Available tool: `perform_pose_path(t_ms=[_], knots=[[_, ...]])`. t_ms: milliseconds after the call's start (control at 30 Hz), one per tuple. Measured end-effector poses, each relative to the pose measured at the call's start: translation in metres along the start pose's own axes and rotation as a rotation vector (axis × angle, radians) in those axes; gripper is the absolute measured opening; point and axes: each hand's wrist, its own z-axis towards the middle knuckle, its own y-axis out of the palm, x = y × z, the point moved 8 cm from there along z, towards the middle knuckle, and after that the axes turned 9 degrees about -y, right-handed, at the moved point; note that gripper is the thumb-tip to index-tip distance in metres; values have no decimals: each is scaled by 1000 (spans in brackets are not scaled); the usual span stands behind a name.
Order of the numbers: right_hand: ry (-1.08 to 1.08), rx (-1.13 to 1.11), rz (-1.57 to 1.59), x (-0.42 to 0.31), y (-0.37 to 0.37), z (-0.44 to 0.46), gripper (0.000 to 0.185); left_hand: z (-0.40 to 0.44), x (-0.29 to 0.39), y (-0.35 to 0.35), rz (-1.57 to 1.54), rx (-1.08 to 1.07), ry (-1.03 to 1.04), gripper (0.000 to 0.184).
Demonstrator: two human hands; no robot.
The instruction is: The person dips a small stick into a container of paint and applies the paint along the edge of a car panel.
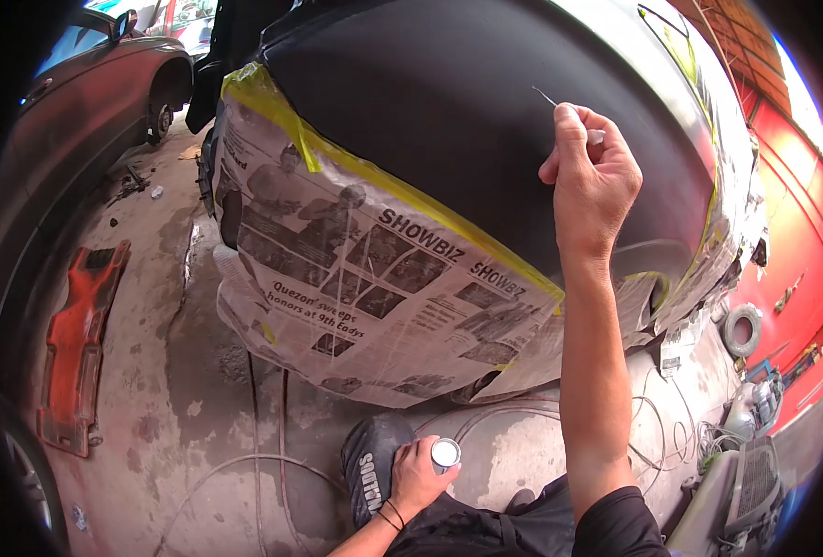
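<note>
The person's right hand (590, 172) pinches a thin pointed tool (543, 96) before the dark car body panel (411, 102), contact with it not being clear, while the left hand (417, 475) grips a small white-topped can (445, 452) by the knee. Around them, masking looks done, with yellow masking tape (393, 186) and newspaper (356, 278) along the panel's lower edge; the panel appears largely dark-coated, its masking not yet removed, though whether spots need more work cannot be told.
</note>
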Motion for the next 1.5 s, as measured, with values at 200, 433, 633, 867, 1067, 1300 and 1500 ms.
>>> perform_pose_path(t_ms=[200, 433, 633, 867, 1067, 1300, 1500], knots=[[-10, 0, -9, 0, 5, 3, 23, 1, -1, 1, 2, 4, 15, 72], [-33, -4, -53, 0, 5, 4, 26, 2, -1, 2, 9, -4, 11, 73], [-15, -21, -85, 1, 7, 5, 27, 1, -1, 2, 10, -1, 12, 72], [2, -11, -97, 2, 6, 4, 26, 1, -1, 2, 13, -6, 14, 72], [4, 50, 109, 9, -2, -2, 24, 1, 1, 0, 2, -5, 8, 73], [18, -35, 4, 5, -1, -10, 23, -1, 0, 1, -2, 13, 13, 72], [9, -62, -3, 4, 1, -9, 22, -1, 3, 2, -10, 23, 0, 70]])
